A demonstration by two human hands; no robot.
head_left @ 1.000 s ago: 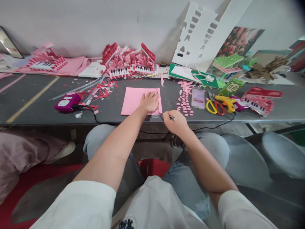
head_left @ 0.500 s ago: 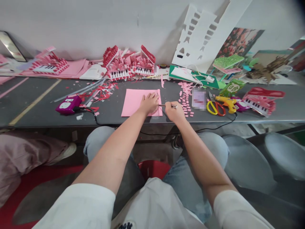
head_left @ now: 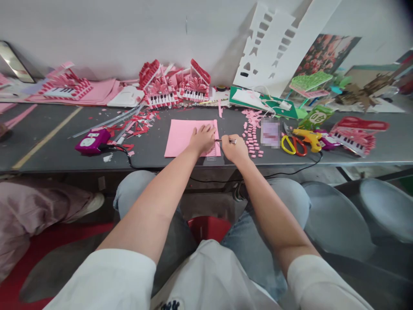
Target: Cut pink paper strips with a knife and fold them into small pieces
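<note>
My left hand (head_left: 203, 138) lies flat with its fingers stretched out over a pink foam sheet (head_left: 180, 137). A clear ruler (head_left: 211, 158) shows partly under it, along the sheet's right side. My right hand (head_left: 235, 149) is closed around a slim craft knife (head_left: 231, 141) with a silvery back end. Its thin front end points left, to the sheet's right part beside my left fingers; the tip is too small to make out. Just right of this hand lie rows of small pink foam pieces (head_left: 252, 142).
A purple box (head_left: 93, 142) with a black cable stands left, near red and pink scraps (head_left: 137, 128). Pink piano models (head_left: 161, 92) stand along the wall. Scissors (head_left: 293, 145), a yellow glue gun (head_left: 309, 138) and another piano model (head_left: 358, 135) lie right.
My right hand has moved slightly away from me and a little left with the craft knife, along the sheet's right part. My left hand stays in place.
</note>
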